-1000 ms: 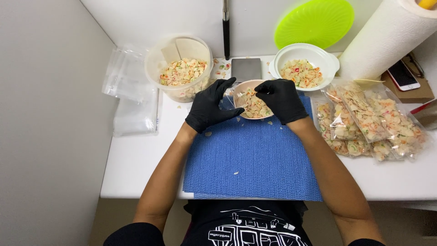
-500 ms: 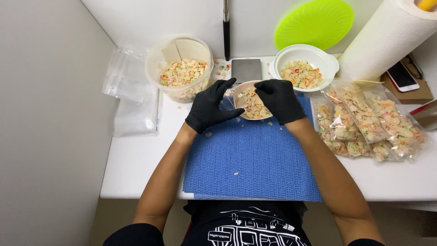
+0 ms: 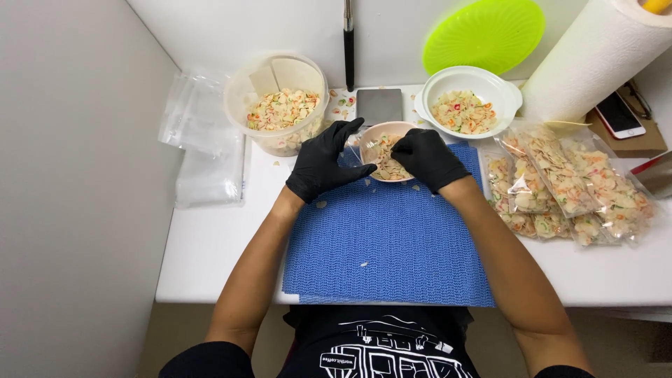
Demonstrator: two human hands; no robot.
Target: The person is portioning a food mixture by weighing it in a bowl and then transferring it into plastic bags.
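Observation:
Both my hands wear black gloves. A small pink bowl [image 3: 389, 130] of pale flakes sits at the far edge of the blue mat [image 3: 392, 238]. My left hand [image 3: 323, 161] cups the bowl's left side. My right hand [image 3: 427, 157] rests on its right rim, fingers curled over the flakes. Whether the right fingers pinch any flakes is hidden.
A clear tub of flakes [image 3: 280, 112] stands back left, a white bowl of flakes [image 3: 467, 105] back right, a small scale [image 3: 379, 105] between them. Filled clear bags [image 3: 567, 182] lie right. Empty bags [image 3: 203, 154] lie left. A paper towel roll [image 3: 595, 56], green lid [image 3: 484, 33] and phone [image 3: 619, 115] are behind.
Both hands stay at the pink bowl with only small finger shifts; nothing else has moved.

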